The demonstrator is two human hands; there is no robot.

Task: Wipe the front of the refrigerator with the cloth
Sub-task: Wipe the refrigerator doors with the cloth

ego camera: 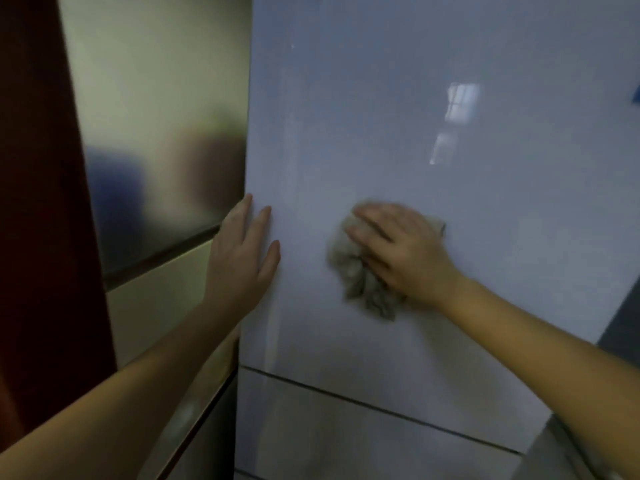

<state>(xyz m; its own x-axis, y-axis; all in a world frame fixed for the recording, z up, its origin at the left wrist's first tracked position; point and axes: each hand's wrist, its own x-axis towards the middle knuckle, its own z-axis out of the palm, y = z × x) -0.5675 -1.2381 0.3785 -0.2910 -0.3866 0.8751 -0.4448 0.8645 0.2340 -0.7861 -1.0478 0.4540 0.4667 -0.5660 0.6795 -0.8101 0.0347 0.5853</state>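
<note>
The glossy pale-blue front of the refrigerator (433, 133) fills most of the view. A crumpled grey-beige cloth (356, 271) lies against the upper door, pressed flat by my right hand (401, 251) with its fingers stretched over it. My left hand (242, 258) rests flat near the door's left edge, fingers straight and pointing up. A dark seam (381, 407) below both hands separates the upper door from a lower one.
The refrigerator's metallic side panel (156, 116) stands to the left, beside a dark red-brown surface (38, 202). A blue item (636, 95) shows at the door's right edge. Window light reflects on the door.
</note>
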